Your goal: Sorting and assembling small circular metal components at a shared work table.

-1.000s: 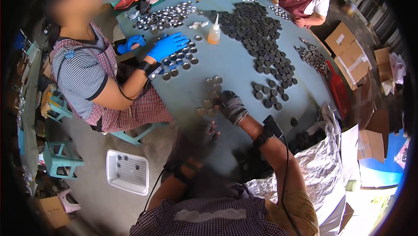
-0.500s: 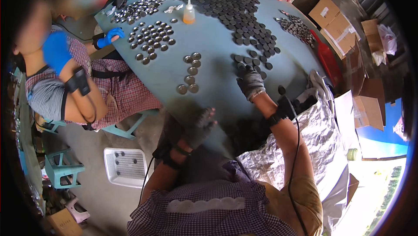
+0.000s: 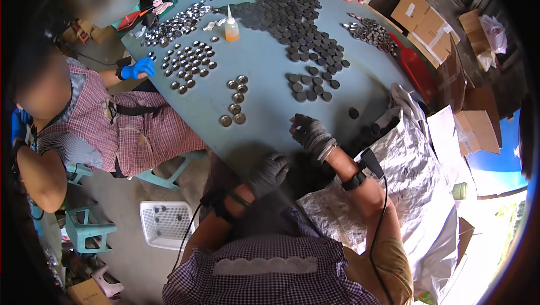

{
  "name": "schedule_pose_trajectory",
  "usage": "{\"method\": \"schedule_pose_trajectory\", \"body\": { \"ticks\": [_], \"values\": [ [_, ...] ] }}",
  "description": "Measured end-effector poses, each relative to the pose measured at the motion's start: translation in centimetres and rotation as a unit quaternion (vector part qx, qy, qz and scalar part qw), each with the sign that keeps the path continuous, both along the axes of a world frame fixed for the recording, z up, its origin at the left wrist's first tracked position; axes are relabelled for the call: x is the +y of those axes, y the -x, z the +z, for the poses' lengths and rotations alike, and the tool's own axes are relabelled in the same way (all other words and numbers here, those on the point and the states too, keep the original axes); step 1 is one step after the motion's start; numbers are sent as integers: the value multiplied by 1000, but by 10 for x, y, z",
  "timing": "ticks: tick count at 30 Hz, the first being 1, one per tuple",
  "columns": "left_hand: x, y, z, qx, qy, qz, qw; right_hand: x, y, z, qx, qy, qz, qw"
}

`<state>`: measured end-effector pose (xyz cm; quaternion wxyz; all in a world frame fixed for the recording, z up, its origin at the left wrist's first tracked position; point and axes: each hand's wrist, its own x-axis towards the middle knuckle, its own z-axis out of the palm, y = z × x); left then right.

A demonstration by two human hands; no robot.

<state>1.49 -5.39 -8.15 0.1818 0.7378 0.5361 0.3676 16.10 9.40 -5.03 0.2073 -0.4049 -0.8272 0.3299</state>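
My left hand [image 3: 269, 174], in a grey glove, is closed above the near table edge. Its fingers curl inward and hide whatever they may hold. Over the table to its right is my right hand [image 3: 313, 135], in a grey glove with bare fingertips; thumb and forefinger are apart and I make out nothing between them. Just beyond it lies a small group of black round discs [image 3: 311, 84], joined to a large spread of black discs [image 3: 298, 29]. A single black disc [image 3: 353, 113] sits right of my right hand. Several shiny metal cups [image 3: 237, 98] stand ahead on the left.
More metal cups [image 3: 189, 60] and a dropper bottle [image 3: 231, 29] with orange liquid stand farther back. A red scoop [image 3: 415, 71] lies along the right edge beside silvery sheeting [image 3: 416, 175]. A co-worker's blue glove [image 3: 138, 68] rests at the left edge. A white basket [image 3: 167, 223] is on the floor.
My right hand has drawn back toward me from the black discs. My left hand has shifted slightly nearer and right. The co-worker at left has lowered one arm.
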Motion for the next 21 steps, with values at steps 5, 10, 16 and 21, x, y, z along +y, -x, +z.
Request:
{"method": "schedule_pose_trajectory", "body": {
  "ticks": [5,10,16,21],
  "values": [
    [-1,13,-19,-47,121,113,985,-2,5,-7,65,89,1,994],
    [3,24,11,100,80,136,982,-3,6,2,57,104,-3,993],
    [5,26,-2,69,75,132,986,-7,9,-16,91,124,8,988],
    [-1,23,-4,-309,41,113,944,-14,9,-23,296,283,64,910]
  ]
}}
